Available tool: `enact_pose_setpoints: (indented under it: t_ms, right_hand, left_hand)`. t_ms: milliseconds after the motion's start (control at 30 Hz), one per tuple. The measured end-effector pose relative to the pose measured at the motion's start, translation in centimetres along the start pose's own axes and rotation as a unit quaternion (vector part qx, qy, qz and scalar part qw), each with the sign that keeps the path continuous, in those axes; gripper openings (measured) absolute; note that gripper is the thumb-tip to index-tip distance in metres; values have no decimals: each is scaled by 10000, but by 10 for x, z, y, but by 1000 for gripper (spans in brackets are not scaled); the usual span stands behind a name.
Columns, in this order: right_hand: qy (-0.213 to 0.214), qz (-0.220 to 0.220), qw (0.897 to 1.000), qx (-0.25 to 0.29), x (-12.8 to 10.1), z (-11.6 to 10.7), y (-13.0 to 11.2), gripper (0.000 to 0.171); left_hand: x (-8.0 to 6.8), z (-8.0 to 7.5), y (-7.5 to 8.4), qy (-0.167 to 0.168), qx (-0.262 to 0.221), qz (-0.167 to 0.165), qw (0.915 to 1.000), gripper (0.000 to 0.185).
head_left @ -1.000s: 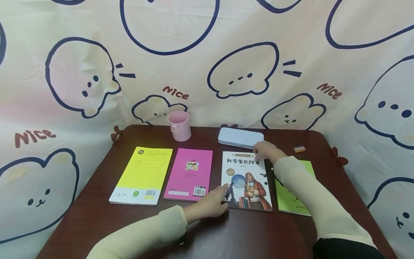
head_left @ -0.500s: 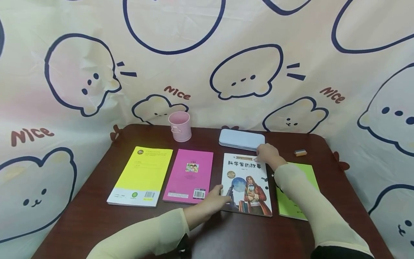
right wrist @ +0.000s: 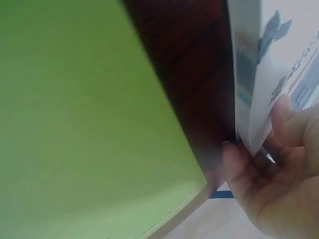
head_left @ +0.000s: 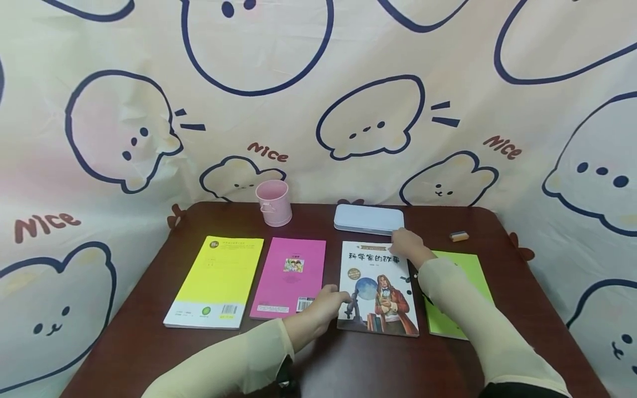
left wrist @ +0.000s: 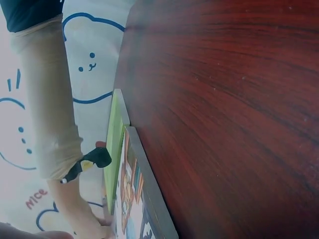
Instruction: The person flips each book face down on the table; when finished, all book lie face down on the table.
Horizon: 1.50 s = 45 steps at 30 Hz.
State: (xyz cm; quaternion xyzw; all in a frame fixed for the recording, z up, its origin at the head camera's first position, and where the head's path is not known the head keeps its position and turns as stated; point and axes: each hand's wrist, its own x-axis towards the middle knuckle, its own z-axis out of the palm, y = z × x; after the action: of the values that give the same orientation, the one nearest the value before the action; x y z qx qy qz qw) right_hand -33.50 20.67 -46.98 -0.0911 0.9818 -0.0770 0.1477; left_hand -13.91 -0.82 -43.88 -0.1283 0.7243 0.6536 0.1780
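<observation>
A white book with Chinese characters and a red-coated figure on its cover (head_left: 378, 301) lies on the table. My right hand (head_left: 410, 247) pinches its upper right corner; in the right wrist view the thumb (right wrist: 285, 122) is on the cover, with fingers curled under the corner. My left hand (head_left: 318, 309) is at the book's left edge, overlapping the pink book (head_left: 298, 254), its fingers loosely extended. Only a sliver of that hand appears in the left wrist view, bottom left. A green book (head_left: 463, 271) lies to the right, partly hidden by my right sleeve.
A yellow book (head_left: 219, 276) lies at the left. Behind the books stand a pink bucket (head_left: 275, 207) and a pale pencil case (head_left: 369, 219), with a small eraser (head_left: 459, 236) to the right. A cartoon-printed curtain (head_left: 239, 121) hangs behind the dark wooden table (head_left: 358, 370).
My left hand has moved up from the white book's lower left corner along its left edge, now covering part of the pink book's barcode. My right hand stays at the upper right corner.
</observation>
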Motion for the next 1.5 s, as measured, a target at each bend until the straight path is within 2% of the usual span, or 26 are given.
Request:
enact_pose_setpoints:
  t_ms: [167, 467, 633, 733, 933, 1067, 1233, 1333, 1400, 1500]
  right_hand:
    - [13, 52, 10000, -31, -2, 2, -2, 32]
    - [92, 352, 9988, 328, -7, 1, -6, 16]
    - [135, 681, 9958, 592, -10, -1, -9, 22]
    - [158, 719, 9931, 917, -12, -4, -11, 24]
    - [52, 758, 9844, 1586, -16, -3, -6, 34]
    - [27, 803, 9829, 1655, -16, 3, -3, 39]
    - [33, 853, 9828, 1636, -14, 9, 0, 38]
    - [73, 819, 9841, 1576, -12, 8, -1, 36]
    - [107, 778, 9856, 1499, -11, 7, -2, 37]
    - [126, 754, 9867, 1434, -9, 6, -4, 38]
  left_hand:
    - [1, -1, -1, -47, -105, -56, 9999, 73]
    - [2, -3, 1, 19, 2, -222, 9998, 73]
    - [1, -4, 3, -103, -178, -306, 9993, 73]
    - [0, -4, 5, -115, -334, -400, 9986, 66]
    - [-1, -1, 7, 65, -718, -673, 9951, 56]
    - [0, 1, 2, 216, -1024, -624, 9925, 49]
    - [0, 0, -7, 291, -942, -447, 9941, 46]
    - [1, -2, -11, 204, -801, -386, 9958, 40]
    - [2, -3, -12, 121, -729, -368, 9966, 30]
    - [1, -5, -13, -35, -789, -404, 9961, 19]
